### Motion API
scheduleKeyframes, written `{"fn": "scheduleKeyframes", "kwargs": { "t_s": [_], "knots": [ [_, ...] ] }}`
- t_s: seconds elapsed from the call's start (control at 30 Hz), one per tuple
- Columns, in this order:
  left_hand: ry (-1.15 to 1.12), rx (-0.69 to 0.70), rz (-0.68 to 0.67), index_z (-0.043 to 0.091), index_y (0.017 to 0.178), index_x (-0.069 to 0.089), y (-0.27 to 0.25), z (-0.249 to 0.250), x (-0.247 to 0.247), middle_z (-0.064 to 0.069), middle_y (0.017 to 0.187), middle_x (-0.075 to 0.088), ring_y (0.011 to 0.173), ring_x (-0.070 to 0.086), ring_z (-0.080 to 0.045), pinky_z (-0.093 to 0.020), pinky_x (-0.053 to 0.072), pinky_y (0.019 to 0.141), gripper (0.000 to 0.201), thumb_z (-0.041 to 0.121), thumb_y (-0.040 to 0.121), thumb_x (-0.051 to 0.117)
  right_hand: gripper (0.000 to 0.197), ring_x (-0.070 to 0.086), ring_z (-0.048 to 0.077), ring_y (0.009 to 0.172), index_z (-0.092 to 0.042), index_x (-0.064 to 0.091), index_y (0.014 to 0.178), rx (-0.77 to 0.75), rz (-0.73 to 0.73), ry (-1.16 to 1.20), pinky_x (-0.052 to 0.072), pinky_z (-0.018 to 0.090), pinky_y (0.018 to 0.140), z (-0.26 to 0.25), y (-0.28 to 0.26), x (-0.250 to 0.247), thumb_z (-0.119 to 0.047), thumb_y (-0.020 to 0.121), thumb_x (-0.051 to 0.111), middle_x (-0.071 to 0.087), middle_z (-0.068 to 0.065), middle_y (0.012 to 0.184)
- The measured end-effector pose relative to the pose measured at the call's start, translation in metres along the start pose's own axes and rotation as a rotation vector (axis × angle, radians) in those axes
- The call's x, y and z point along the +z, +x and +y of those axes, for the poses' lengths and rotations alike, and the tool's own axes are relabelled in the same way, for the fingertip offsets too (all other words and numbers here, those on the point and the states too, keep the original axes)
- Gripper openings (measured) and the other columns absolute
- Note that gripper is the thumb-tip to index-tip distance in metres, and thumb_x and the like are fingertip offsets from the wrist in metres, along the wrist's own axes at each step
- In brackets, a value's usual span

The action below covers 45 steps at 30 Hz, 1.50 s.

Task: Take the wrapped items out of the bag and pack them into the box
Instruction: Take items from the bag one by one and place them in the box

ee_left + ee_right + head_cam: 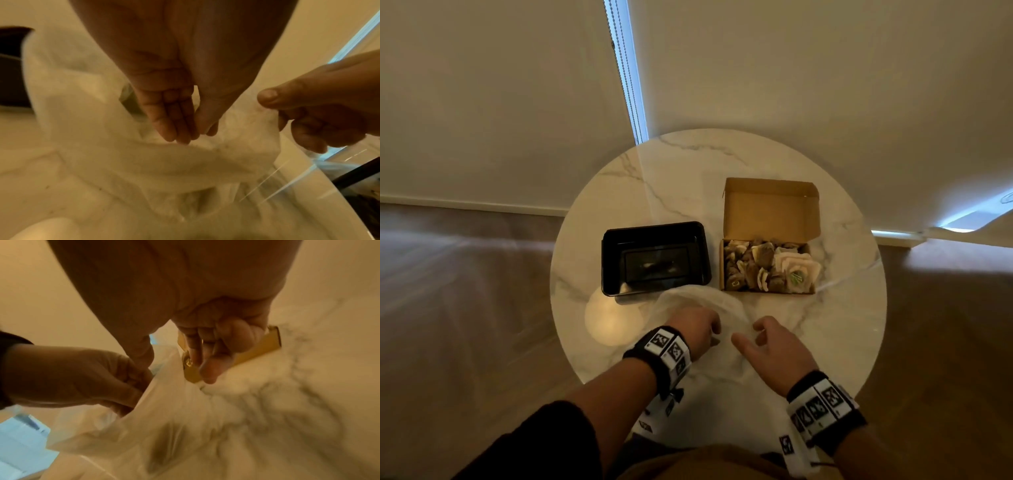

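Two hands are working at one translucent plastic bag point(702, 308) lying crumpled on the round marble desk point(842, 342).

Left hand point(697, 327): reaching into the bag's mouth. In the left wrist view its fingers point(174, 120) are lying straight and pressed together, thumb alongside, tips touching the film; no wrapped item is showing between them. In the right wrist view this hand point(82, 376) is appearing veiled behind the plastic point(164, 410).

Right hand point(770, 346): sitting just beside the left one, at the bag's edge. Its thumb and curled fingers point(320, 123) are pinching the film's rim and holding the opening apart.

Bag: lying directly under and between both hands, its bulk spreading out beyond the left hand's fingertips. Contents are too blurred to be telling.

Cardboard box point(767, 267): standing beyond the right hand, well apart from it, lid flap point(770, 209) standing open at the far side. It is holding many small wrapped items point(750, 267), brown and pale, plus one larger white piece point(796, 270) at the end farthest from the left hand.

Black tray point(655, 262): standing beyond the left hand, just past the bag's far edge.

Pale round disc point(613, 317): lying on the desk to the outer side of the left hand, near the tray's near corner.
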<state>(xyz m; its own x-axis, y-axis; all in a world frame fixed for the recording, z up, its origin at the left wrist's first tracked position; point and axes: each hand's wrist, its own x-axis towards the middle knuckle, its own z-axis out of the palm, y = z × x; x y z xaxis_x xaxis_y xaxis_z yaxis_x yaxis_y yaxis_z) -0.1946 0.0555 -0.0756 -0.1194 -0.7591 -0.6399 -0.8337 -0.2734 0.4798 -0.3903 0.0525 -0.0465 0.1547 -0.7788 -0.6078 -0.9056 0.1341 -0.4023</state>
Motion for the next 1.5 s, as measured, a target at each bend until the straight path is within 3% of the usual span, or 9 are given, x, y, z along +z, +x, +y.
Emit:
{"fn": "scheduleKeyframes", "kwargs": {
  "t_s": [0.07, 0.2, 0.43, 0.63, 0.77, 1.03, 1.23, 1.37, 1.5],
  "knots": [
    [0.041, -0.019, -0.046, 0.026, 0.112, 0.072, 0.007, -0.001, 0.005, 0.001, 0.117, 0.071, 0.110, 0.065, -0.021, -0.029, 0.050, 0.089, 0.017, 0.030, 0.096, 0.067, 0.055, 0.064, 0.014, 0.095, -0.026, 0.055, 0.118, 0.034, -0.001, 0.095, 0.054, 0.036, 0.087, 0.004, -0.002, 0.011, -0.071, 0.086, 0.059, 0.065, -0.010, 0.099],
    [0.071, -0.069, -0.061, 0.021, 0.127, 0.063, 0.014, 0.000, 0.017, -0.005, 0.127, 0.066, 0.119, 0.061, -0.026, -0.035, 0.048, 0.099, 0.035, 0.034, 0.095, 0.067, 0.040, 0.063, 0.016, 0.080, -0.022, 0.057, 0.090, 0.053, -0.005, 0.218, 0.054, 0.037, 0.075, 0.003, -0.002, 0.029, -0.061, 0.089, 0.064, 0.064, -0.003, 0.085],
    [0.177, -0.094, -0.004, 0.023, 0.134, 0.055, 0.015, 0.008, 0.033, -0.010, 0.136, 0.057, 0.125, 0.056, -0.033, -0.046, 0.046, 0.109, 0.052, 0.040, 0.088, 0.072, 0.038, 0.068, 0.024, 0.075, -0.019, 0.061, 0.081, 0.049, 0.016, 0.396, 0.058, 0.049, 0.074, -0.002, -0.004, 0.032, -0.057, 0.081, 0.064, 0.065, 0.006, 0.079],
    [0.101, -0.118, 0.043, 0.020, 0.135, 0.059, 0.012, 0.003, 0.029, -0.009, 0.138, 0.062, 0.127, 0.057, -0.030, -0.043, 0.043, 0.113, 0.037, 0.028, 0.098, 0.062, 0.039, 0.047, 0.017, 0.062, -0.018, 0.045, 0.069, -0.036, 0.161, 0.262, 0.036, 0.032, 0.057, -0.006, -0.021, 0.011, -0.043, 0.091, 0.066, 0.049, 0.000, 0.066],
    [0.050, -0.095, 0.069, 0.014, 0.131, 0.061, -0.004, 0.010, 0.011, -0.009, 0.134, 0.063, 0.124, 0.059, -0.028, -0.037, 0.043, 0.108, 0.030, 0.025, 0.103, 0.056, 0.040, 0.045, 0.015, 0.059, -0.019, 0.043, 0.071, -0.056, 0.203, 0.242, 0.037, 0.032, 0.056, -0.009, -0.023, 0.007, -0.044, 0.091, 0.066, 0.048, -0.001, 0.065],
    [-0.168, 0.002, 0.165, 0.020, 0.128, 0.061, -0.071, 0.009, -0.029, 0.005, 0.102, 0.066, 0.085, 0.061, -0.007, -0.015, 0.047, 0.073, 0.030, 0.009, 0.100, 0.059, 0.022, 0.059, 0.009, 0.069, -0.025, 0.054, 0.088, -0.082, 0.194, 0.256, 0.037, 0.023, 0.055, -0.012, -0.025, 0.004, -0.043, 0.092, 0.065, 0.063, -0.004, 0.076],
    [-0.295, 0.027, 0.288, 0.025, 0.121, 0.062, -0.104, -0.012, -0.066, 0.011, 0.090, 0.074, 0.080, 0.069, 0.003, -0.007, 0.048, 0.072, 0.024, 0.012, 0.101, 0.058, 0.024, 0.060, 0.011, 0.075, -0.024, 0.056, 0.096, -0.075, 0.201, 0.259, 0.051, 0.034, 0.072, -0.009, -0.027, 0.008, -0.044, 0.089, 0.067, 0.063, -0.008, 0.081],
    [-0.371, 0.062, 0.294, 0.030, 0.131, 0.058, -0.108, -0.016, -0.074, 0.013, 0.097, 0.075, 0.087, 0.070, -0.002, -0.028, 0.059, 0.086, 0.038, 0.014, 0.097, 0.066, 0.031, 0.060, 0.014, 0.081, -0.027, 0.054, 0.099, -0.044, 0.187, 0.188, 0.054, 0.038, 0.077, -0.009, -0.031, 0.008, -0.052, 0.086, 0.066, 0.061, -0.007, 0.090],
    [-0.352, 0.111, 0.227, 0.028, 0.146, 0.044, -0.113, -0.008, -0.078, 0.012, 0.104, 0.072, 0.092, 0.068, -0.004, -0.025, 0.058, 0.083, 0.056, 0.015, 0.097, 0.067, 0.040, 0.056, 0.015, 0.093, -0.029, 0.054, 0.111, -0.046, 0.287, 0.101, 0.052, 0.037, 0.084, -0.012, -0.041, -0.001, -0.056, 0.084, 0.066, 0.047, -0.008, 0.113]
  ]
}}
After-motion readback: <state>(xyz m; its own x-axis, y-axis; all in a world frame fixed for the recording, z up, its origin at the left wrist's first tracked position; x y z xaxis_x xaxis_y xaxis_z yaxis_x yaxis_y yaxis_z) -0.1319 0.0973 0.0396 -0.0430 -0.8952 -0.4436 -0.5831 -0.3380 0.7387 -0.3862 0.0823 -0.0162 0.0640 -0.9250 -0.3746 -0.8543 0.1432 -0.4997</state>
